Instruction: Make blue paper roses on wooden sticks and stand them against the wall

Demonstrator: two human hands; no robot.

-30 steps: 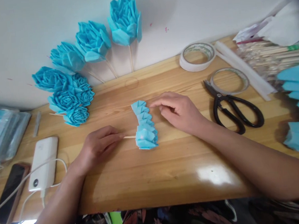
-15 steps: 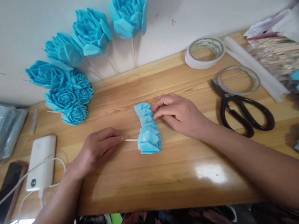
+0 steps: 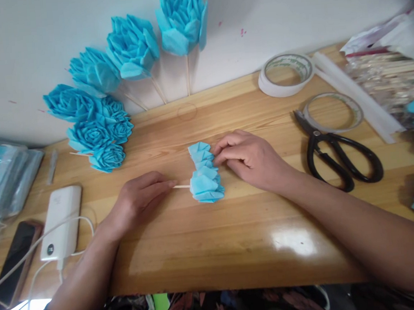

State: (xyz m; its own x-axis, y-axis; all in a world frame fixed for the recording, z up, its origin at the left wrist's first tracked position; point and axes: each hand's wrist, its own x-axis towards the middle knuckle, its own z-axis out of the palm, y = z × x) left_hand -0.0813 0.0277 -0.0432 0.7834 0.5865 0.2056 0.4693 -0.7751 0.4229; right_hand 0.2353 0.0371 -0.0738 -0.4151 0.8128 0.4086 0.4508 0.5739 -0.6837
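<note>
A thin wooden stick [image 3: 181, 186] is pinched between the thumb and fingers of my left hand [image 3: 144, 196]. Its far end goes into a roll of folded light-blue petals [image 3: 207, 185] lying on the table. From this roll a short strip of the same folded petals [image 3: 200, 151] runs away from me. My right hand [image 3: 241, 154] is at the strip's right edge, thumb and forefinger closed on it; the fingertips are partly hidden. Both forearms rest low over the wood.
Finished blue flowers [image 3: 132, 46] on sticks lean by the wall, smaller ones [image 3: 92, 135] below. Black-handled scissors [image 3: 316, 137], two tape rolls [image 3: 288, 89] and a bundle of sticks [image 3: 394, 75] lie right. A white power bank [image 3: 63, 219] with cable and a phone [image 3: 16, 260] lie left.
The petal roll has turned and moved up along the strip, away from me, so less loose strip shows. My left hand has moved slightly with the stick. The right hand has hardly moved.
</note>
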